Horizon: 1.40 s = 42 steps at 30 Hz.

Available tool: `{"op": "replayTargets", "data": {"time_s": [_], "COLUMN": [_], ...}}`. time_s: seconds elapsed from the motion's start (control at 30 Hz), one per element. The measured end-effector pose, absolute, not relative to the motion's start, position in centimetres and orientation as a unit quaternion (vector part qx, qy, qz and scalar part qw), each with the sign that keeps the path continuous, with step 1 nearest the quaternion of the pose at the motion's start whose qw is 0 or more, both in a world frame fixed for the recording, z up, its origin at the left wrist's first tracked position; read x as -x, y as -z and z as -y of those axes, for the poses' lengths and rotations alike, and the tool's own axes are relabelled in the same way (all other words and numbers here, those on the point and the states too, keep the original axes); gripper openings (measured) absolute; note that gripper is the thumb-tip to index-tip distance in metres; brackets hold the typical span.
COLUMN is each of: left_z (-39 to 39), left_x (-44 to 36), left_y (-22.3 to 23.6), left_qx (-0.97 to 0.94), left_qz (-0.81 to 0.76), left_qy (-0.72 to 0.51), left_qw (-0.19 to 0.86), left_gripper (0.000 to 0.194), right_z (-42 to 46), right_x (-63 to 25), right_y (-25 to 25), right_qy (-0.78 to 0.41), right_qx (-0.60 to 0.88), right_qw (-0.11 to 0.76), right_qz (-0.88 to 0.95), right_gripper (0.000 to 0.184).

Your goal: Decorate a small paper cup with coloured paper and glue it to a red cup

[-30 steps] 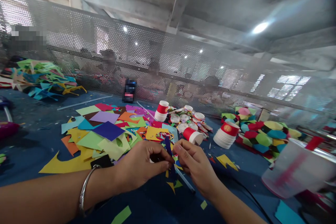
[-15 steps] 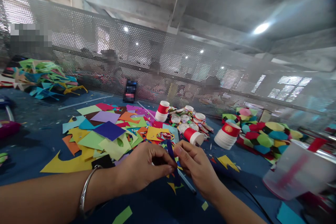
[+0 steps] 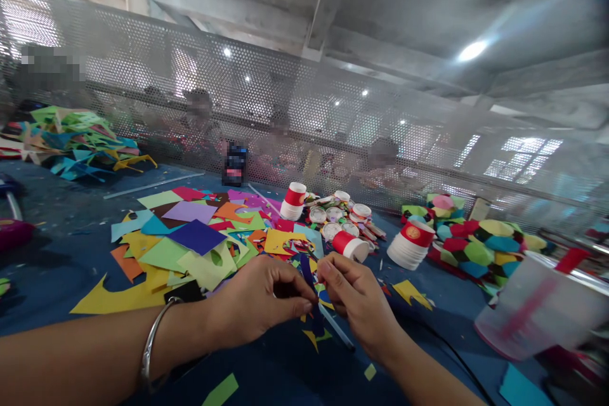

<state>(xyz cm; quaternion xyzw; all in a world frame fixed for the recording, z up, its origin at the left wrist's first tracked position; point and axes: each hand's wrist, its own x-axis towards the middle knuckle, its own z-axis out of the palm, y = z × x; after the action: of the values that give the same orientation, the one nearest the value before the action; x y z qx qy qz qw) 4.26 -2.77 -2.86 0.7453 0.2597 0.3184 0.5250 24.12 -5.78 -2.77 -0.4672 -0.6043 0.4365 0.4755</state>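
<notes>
A narrow dark blue paper strip [image 3: 307,271] stands between my hands above the blue table. My left hand [image 3: 252,301], with a silver bangle at its wrist, pinches the strip low down between thumb and forefinger. From the other side, my right hand [image 3: 359,298] is closed, thumb and forefinger pressed together at the strip's edge; its other fingers are curled. Beneath them lie a pale pen-like stick [image 3: 339,330] and a small yellow scrap [image 3: 311,339]. Left of my hands spreads a heap of coloured paper pieces [image 3: 197,238], many with cut-out curves.
Red-and-white paper cup stacks [image 3: 412,244] stand behind, one lying tipped [image 3: 351,245], beside a pile of round lids [image 3: 333,216]. Multicoloured paper balls [image 3: 485,244] and a translucent tub [image 3: 528,311] are at right. A perforated metal screen [image 3: 285,108] borders the table; people sit beyond.
Both hands stay at the strip, with only slight finger movement. The whole view has shifted very slightly; the things on the table lie as before.
</notes>
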Motion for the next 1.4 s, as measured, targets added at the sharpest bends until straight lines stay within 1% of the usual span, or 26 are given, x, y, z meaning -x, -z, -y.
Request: {"op": "replayTargets", "data": {"time_s": [0.13, 0.2, 0.27, 0.4, 0.47, 0.5, 0.53, 0.57, 0.67, 0.7, 0.73, 0.87, 0.97, 1.07, 1.17, 1.27, 1.4], "left_z": [2.2, 1.7, 1.3, 0.8, 0.9, 1.0, 1.1, 1.3, 1.8, 2.0, 2.1, 2.4, 2.4, 2.3, 2.0, 1.8, 1.5], "left_x": [-4.0, -3.8, -3.7, -3.5, -3.4, -3.4, -3.4, -3.3, -3.1, -3.0, -2.9, -2.7, -2.9, -3.2, -3.4, -3.4, -3.4], "left_y": [2.7, 2.6, 2.4, 2.2, 2.1, 2.1, 2.1, 2.1, 2.1, 2.1, 2.0, 2.1, 2.4, 2.7, 2.8, 2.8, 2.9], "left_qx": [-0.738, -0.719, -0.7, -0.666, -0.66, -0.661, -0.664, -0.672, -0.715, -0.735, -0.755, -0.82, -0.84, -0.851, -0.843, -0.828, -0.801], "left_qz": [-0.27, -0.269, -0.273, -0.299, -0.3, -0.296, -0.289, -0.282, -0.264, -0.258, -0.251, -0.198, -0.177, -0.173, -0.189, -0.205, -0.224], "left_qy": [-0.337, -0.366, -0.401, -0.459, -0.481, -0.489, -0.498, -0.504, -0.501, -0.492, -0.482, -0.457, -0.44, -0.42, -0.408, -0.384, -0.312], "left_qw": [0.519, 0.526, 0.524, 0.506, 0.493, 0.486, 0.476, 0.464, 0.411, 0.39, 0.366, 0.282, 0.265, 0.265, 0.295, 0.354, 0.459], "left_gripper": [0.017, 0.018, 0.029, 0.06, 0.07, 0.072, 0.069, 0.059, 0.016, 0.008, 0.005, 0.009, 0.008, 0.012, 0.017, 0.019, 0.013], "right_z": [5.4, 5.3, 5.3, 5.4, 5.5, 5.5, 5.6, 5.6, 5.7, 5.7, 5.8, 5.8, 5.7, 5.7, 5.7, 5.6, 5.5], "right_x": [-24.3, -24.3, -24.2, -23.9, -23.8, -23.7, -23.7, -23.6, -23.4, -23.4, -23.4, -23.5, -23.7, -23.8, -23.8, -23.8, -23.9], "right_y": [2.7, 2.6, 2.5, 2.5, 2.5, 2.5, 2.5, 2.5, 2.3, 2.3, 2.3, 2.3, 2.4, 2.5, 2.4, 2.3, 2.4], "right_qy": [-0.425, -0.43, -0.441, -0.469, -0.482, -0.488, -0.493, -0.498, -0.501, -0.499, -0.498, -0.494, -0.502, -0.511, -0.508, -0.513, -0.525], "right_qx": [0.47, 0.473, 0.474, 0.473, 0.47, 0.468, 0.466, 0.463, 0.464, 0.467, 0.469, 0.456, 0.437, 0.43, 0.43, 0.435, 0.435], "right_qw": [0.507, 0.519, 0.523, 0.508, 0.502, 0.501, 0.5, 0.5, 0.501, 0.5, 0.497, 0.502, 0.513, 0.516, 0.517, 0.514, 0.502], "right_qz": [0.584, 0.567, 0.554, 0.547, 0.543, 0.541, 0.538, 0.536, 0.533, 0.532, 0.534, 0.544, 0.542, 0.537, 0.538, 0.533, 0.532], "right_gripper": [0.046, 0.047, 0.047, 0.049, 0.048, 0.048, 0.047, 0.047, 0.044, 0.043, 0.041, 0.036, 0.034, 0.033, 0.032, 0.032, 0.029]}}
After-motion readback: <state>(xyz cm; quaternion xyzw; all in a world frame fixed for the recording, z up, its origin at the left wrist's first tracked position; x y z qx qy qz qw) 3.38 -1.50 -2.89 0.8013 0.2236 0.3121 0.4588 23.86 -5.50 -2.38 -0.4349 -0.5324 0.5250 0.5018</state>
